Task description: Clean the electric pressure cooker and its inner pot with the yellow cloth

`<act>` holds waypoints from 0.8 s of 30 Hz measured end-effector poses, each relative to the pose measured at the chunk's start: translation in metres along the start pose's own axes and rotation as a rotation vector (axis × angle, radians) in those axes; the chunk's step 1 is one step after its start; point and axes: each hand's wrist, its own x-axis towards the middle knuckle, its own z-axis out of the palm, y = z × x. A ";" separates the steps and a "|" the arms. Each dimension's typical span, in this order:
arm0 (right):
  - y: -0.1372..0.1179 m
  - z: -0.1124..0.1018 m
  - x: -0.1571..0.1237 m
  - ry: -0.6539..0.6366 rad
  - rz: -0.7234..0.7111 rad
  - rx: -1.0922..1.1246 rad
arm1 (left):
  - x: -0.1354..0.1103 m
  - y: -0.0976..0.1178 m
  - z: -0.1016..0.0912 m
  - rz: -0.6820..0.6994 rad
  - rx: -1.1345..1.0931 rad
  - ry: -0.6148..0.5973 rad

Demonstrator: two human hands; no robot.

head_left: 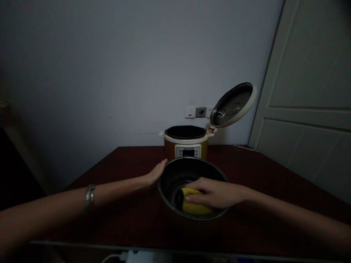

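A dark, round inner pot (170, 173) with a pale metal rim stands on the table in front of me. Against its left side rests my left hand (157, 172), fingers stretched out along the outside of the rim. My right hand (216, 191) reaches over the right rim into the pot, its fingers wrapped round a yellow sponge (196, 208) with a dark end. The sponge is down by the near inner wall; its contact with the wall is partly hidden. Behind the pot sits a rice cooker (170, 146), its lid (236, 104) raised and tilted right.
The dark red table (131, 160) meets a pale wall (109, 73) with sockets (201, 112) behind the cooker. A panelled door (309, 128) stands at the right. Below the table's front edge are a white box (148, 256) and a cable (112, 256).
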 end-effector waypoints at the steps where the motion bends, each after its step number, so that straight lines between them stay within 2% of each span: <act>1: -0.003 0.004 0.010 0.046 -0.025 0.014 | 0.001 -0.003 0.004 0.009 -0.058 0.034; 3: -0.007 0.013 0.032 0.168 -0.016 0.043 | 0.004 -0.005 0.007 0.029 -0.104 0.101; 4: -0.009 0.018 0.043 0.232 0.032 0.085 | 0.005 -0.005 0.007 0.033 -0.097 0.126; 7: -0.007 0.030 0.066 0.340 0.285 0.401 | 0.007 -0.003 0.004 0.045 -0.025 0.164; 10: 0.004 0.030 0.066 0.210 0.398 0.732 | 0.008 -0.006 0.002 0.028 -0.090 0.170; 13: 0.024 0.013 0.045 -0.107 0.475 0.744 | 0.011 -0.013 0.005 0.005 -0.215 0.180; 15: 0.041 -0.004 0.027 -0.339 0.574 0.517 | 0.013 -0.017 0.006 0.021 -0.249 0.173; 17: 0.057 -0.020 0.013 -0.500 0.617 0.105 | 0.014 -0.019 0.007 0.042 -0.272 0.162; 18: 0.064 -0.025 0.009 -0.537 0.624 -0.150 | 0.014 -0.019 0.006 0.051 -0.281 0.153; 19: 0.070 -0.029 0.007 -0.540 0.615 -0.421 | 0.013 -0.019 0.006 0.057 -0.285 0.145; 21: 0.080 -0.032 0.012 -0.437 0.494 -0.937 | 0.011 -0.017 0.006 0.055 -0.281 0.139; 22: 0.084 -0.032 0.019 -0.360 0.407 -1.127 | 0.010 -0.016 0.005 0.049 -0.276 0.135; 24: 0.090 -0.031 0.037 -0.235 0.171 -1.340 | 0.008 -0.013 0.005 0.035 -0.283 0.125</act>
